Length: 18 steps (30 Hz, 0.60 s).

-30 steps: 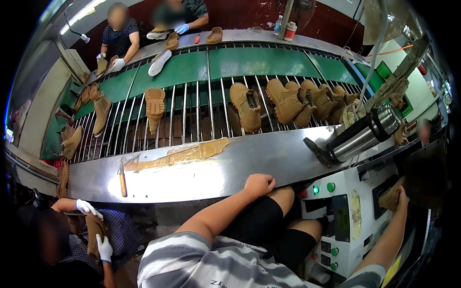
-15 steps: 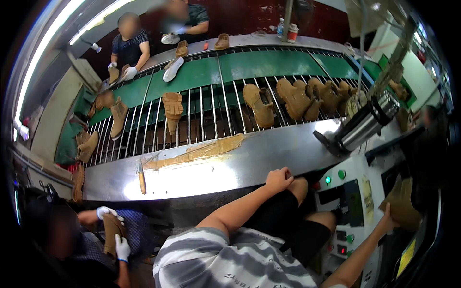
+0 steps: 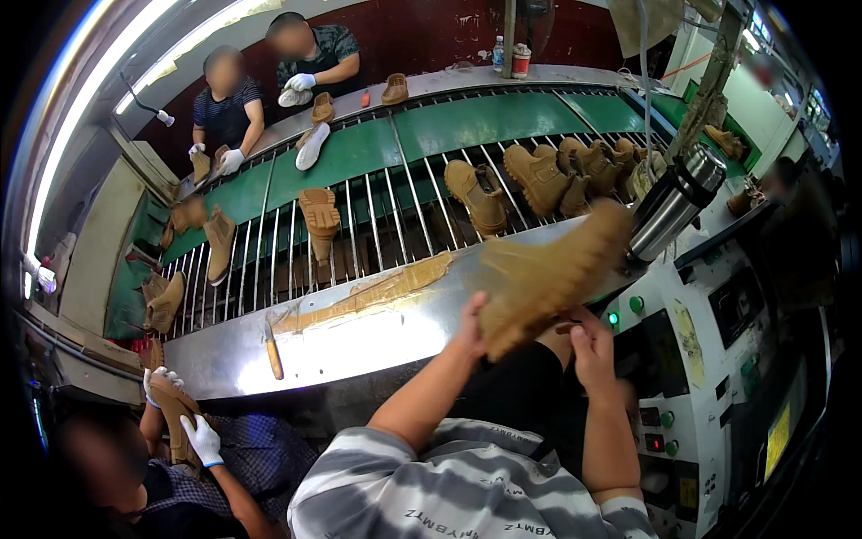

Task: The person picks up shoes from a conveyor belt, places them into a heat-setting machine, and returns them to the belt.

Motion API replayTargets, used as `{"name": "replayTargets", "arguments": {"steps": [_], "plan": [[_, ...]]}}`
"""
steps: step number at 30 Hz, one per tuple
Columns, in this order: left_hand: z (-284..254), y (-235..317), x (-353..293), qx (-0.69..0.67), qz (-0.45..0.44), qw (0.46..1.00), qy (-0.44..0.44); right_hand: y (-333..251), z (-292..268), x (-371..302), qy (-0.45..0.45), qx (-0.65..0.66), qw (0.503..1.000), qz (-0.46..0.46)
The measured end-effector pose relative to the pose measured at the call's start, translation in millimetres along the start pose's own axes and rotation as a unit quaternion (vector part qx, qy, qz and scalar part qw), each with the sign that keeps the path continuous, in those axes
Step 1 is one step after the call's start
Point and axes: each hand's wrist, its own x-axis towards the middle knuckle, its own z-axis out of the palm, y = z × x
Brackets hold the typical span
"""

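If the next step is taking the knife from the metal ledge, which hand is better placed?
Probably the left hand: it is nearer to the knife, which lies to its left on the metal ledge. The right hand is farther off. Both are at the blurred boot.

Shoe workshop: brown boots on metal bars, gloved workers, green-buttoned machine

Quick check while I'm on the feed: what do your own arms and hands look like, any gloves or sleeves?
The left hand and right hand are bare, with no gloves visible. The forearms are uncovered, with no watch or band showing. The shirt has short, grey-and-white striped sleeves and dark lettering.
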Motion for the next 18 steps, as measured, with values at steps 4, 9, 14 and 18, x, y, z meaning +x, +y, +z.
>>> {"name": "replayTargets", "arguments": {"steps": [4,9,14,18], "plan": [[-24.3,72.5,-29.3,0.063,0.253,0.958,0.117,22.0,10.2,-3.7,0.004,-0.010,1.000,-0.025],[-53.7,198.6,-10.8,0.145,0.388,0.900,0.133,83.4,-19.0,-41.4,0.186,0.013,0.982,0.033],[-100.5,276.1,65.6,0.326,0.532,0.700,0.347,104.3,-10.7,-52.1,0.257,-0.089,0.962,0.020],[-126.6,236.1,109.1,0.562,0.425,0.491,0.513,142.2,17.7,-13.6,0.209,-0.133,0.969,0.021]]}}
